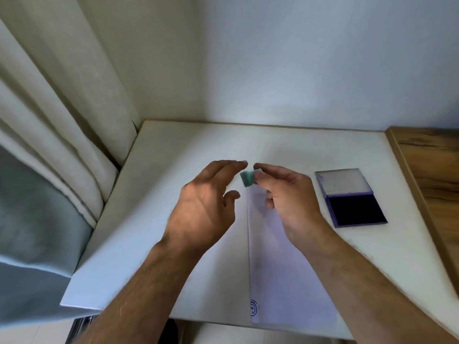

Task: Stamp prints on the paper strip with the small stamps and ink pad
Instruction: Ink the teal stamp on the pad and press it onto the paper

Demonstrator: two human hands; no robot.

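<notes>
My right hand (290,194) pinches the stamp (249,178) above the strip's (278,256) far end; my left hand (206,202) hovers spread, empty. The pad (357,209) sits at three o'clock. A loose pinch could drop it, smudging paper.

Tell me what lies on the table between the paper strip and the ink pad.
In the head view, nothing: bare white table separates the paper strip from the open ink pad. Only the right hand, pinching a small green stamp, is held above that stretch.
</notes>
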